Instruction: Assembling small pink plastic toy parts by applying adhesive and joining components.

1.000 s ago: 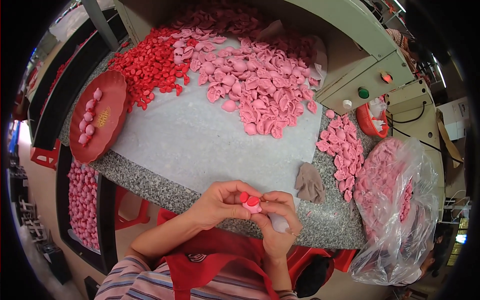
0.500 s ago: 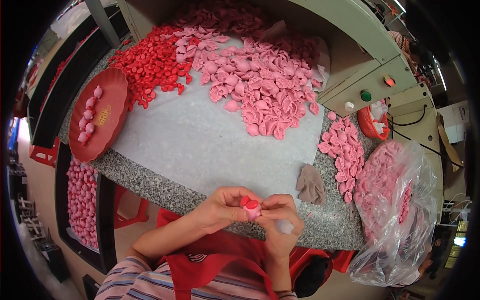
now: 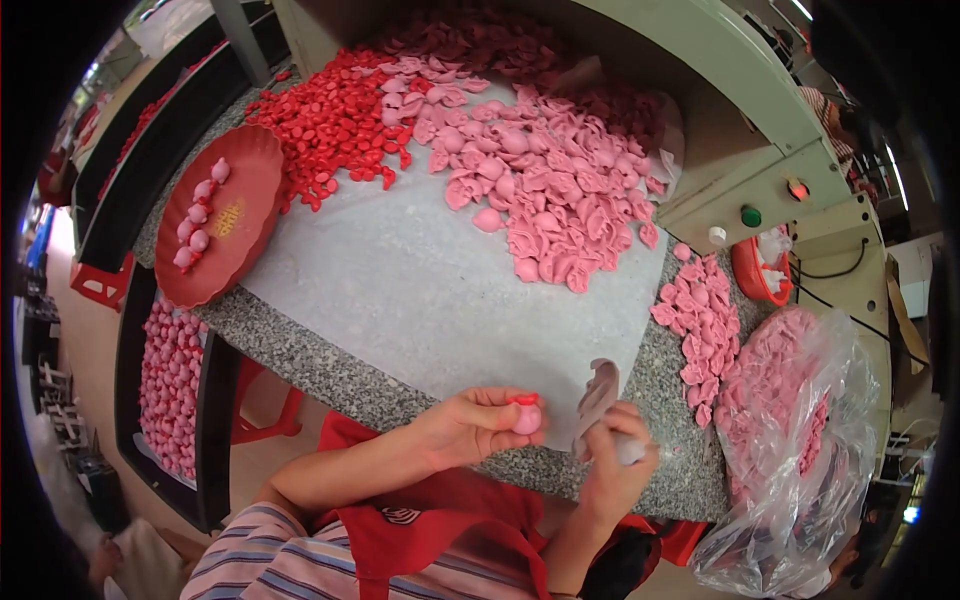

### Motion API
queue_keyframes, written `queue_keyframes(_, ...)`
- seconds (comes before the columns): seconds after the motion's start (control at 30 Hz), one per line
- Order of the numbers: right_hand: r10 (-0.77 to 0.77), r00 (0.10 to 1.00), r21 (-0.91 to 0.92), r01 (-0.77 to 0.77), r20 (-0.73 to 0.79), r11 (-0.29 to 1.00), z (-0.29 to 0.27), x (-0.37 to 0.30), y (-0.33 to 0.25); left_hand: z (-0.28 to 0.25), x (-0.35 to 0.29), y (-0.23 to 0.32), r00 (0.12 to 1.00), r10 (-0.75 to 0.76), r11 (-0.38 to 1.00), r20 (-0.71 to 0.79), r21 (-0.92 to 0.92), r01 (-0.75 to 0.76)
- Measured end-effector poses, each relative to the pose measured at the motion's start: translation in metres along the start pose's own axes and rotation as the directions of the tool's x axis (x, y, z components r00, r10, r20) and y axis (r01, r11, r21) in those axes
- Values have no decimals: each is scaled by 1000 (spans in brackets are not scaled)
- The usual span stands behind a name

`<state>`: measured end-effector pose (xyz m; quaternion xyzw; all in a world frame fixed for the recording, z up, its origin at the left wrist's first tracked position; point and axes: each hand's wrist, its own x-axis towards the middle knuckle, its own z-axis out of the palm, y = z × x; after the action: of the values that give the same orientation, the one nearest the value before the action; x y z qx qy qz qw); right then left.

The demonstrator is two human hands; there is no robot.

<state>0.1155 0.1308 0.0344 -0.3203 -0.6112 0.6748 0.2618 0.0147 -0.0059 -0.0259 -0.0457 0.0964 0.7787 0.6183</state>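
Observation:
Between the thumb and fingers of my left hand is a small pink ball-shaped piece with a red cap piece on its top. My right hand is closed on a grey-brown cloth, lifted off the table and hanging in folds. Tucked in the same palm is a small whitish translucent object, mostly covered by the fingers. Both hands are over the near edge of the speckled table, a little apart.
Pink shell-like pieces and small red pieces lie heaped on white sheeting. A red scalloped plate at left holds joined pieces. A bin of pink-red pieces, a plastic bag and a red basket surround the table.
My right hand has left the pink piece, moved right and picked the cloth up from the table. My left hand keeps the piece, now turned, slightly further right.

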Motion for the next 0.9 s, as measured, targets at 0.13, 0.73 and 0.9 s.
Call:
queue_keyframes(0.13,-273,943,-257,316,188,914,37,-17,-1,1,-1,-3,996,87,980,13,181,-88)
queue_keyframes(0.73,-417,850,-940,-340,-321,31,-103,28,0,23,-126,204,160,714,-564,682,425,708)
queue_keyframes(0.9,-580,796,-933,57,-172,355,-62,24,-14,0,-132,183,351,858,-484,376,360,797)
